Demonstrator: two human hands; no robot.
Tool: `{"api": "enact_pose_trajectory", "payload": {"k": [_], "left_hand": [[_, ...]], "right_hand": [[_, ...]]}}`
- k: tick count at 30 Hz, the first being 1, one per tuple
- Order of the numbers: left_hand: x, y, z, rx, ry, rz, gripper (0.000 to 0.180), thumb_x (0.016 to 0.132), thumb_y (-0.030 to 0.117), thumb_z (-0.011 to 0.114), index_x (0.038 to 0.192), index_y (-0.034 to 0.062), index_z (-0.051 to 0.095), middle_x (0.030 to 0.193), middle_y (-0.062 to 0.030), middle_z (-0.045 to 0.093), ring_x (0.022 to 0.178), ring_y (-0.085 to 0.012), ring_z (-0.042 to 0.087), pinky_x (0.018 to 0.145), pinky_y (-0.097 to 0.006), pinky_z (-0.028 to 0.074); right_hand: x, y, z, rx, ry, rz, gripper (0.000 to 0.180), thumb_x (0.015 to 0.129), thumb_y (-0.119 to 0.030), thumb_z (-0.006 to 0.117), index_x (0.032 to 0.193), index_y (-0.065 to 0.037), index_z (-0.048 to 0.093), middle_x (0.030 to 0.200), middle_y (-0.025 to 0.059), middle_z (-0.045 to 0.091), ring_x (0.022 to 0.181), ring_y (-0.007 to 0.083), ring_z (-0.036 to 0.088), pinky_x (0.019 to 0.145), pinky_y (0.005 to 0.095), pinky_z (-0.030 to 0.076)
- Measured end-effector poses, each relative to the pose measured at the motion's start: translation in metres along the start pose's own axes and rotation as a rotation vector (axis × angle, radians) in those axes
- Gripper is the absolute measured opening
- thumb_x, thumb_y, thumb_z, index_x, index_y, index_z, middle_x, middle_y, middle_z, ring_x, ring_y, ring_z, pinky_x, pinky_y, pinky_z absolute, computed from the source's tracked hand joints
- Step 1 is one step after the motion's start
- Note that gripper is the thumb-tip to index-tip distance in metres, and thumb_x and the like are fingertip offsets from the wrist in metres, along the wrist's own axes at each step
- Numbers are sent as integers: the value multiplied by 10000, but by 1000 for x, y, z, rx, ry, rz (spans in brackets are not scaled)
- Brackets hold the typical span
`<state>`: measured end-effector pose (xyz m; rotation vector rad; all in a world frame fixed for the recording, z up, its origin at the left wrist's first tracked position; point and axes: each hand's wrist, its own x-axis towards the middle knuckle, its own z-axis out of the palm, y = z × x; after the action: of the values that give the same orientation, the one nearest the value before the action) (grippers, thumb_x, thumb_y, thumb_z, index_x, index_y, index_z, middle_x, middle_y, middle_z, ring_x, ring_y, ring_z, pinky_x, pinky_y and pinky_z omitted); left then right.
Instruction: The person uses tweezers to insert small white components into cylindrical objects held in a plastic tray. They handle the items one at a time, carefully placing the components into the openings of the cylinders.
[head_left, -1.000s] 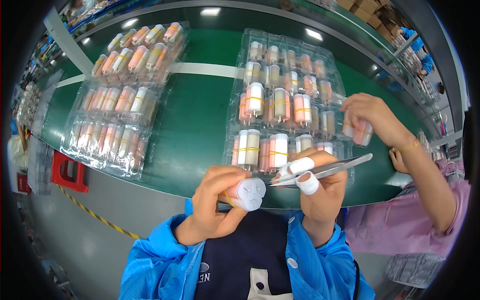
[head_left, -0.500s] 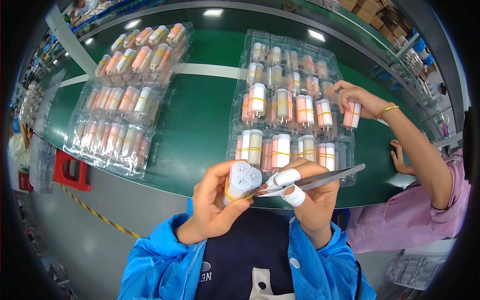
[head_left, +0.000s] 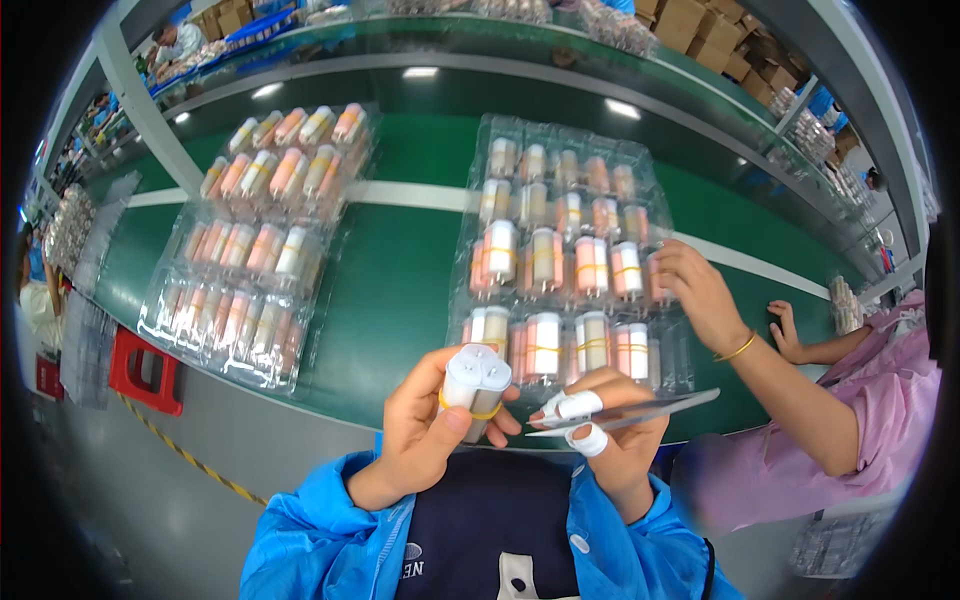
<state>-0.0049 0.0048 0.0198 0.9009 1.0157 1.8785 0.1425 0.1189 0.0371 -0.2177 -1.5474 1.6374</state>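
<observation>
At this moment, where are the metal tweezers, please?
In the head view, right of centre, the metal tweezers are in the person's right hand, tips pointing left toward the banded tube bundle in the left hand.

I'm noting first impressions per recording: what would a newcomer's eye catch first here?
Probably the yellow-banded bundle in the left hand, lower centre, and the metal tweezers in the right hand beside it. Behind, clear trays of pink and white cylinders line the green table. A co-worker's hand is at right.

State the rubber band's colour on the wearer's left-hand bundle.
The rubber band is yellow, clearest in the head view.
</observation>
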Motion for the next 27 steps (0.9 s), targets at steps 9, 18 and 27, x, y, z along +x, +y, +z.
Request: {"api": "enact_pose_trajectory", "payload": {"k": [9, 18, 27], "left_hand": [[48, 35, 31, 82, -107, 57, 625, 874, 392, 646, 1264, -41, 418, 973, -187, 623, 712, -195, 638, 519, -278, 522], [90, 54, 56, 255, -227, 178, 451, 828, 109, 697, 1193, -52, 487, 1027, -120, 621, 846, -122, 605, 724, -238, 495], [113, 66, 61, 466, -144, 381, 407, 736, 127, 694, 1070, -62, 558, 925, -98, 639, 856, -133, 609, 784, -255, 473]], "right_hand": [[-24, 4, -49, -550, 109, -372, 105, 782, -69, 686, 789, 22, 634, 743, 151, 661, 667, 205, 658, 625, 301, 534], [-56, 14, -73, -643, 138, -372, 68, 754, -52, 658, 745, -42, 591, 658, 82, 611, 515, 191, 560, 508, 287, 430], [-76, 58, -73, -596, 169, -340, 115, 783, -33, 649, 831, 4, 551, 804, 138, 665, 584, 225, 627, 544, 297, 483]]}}
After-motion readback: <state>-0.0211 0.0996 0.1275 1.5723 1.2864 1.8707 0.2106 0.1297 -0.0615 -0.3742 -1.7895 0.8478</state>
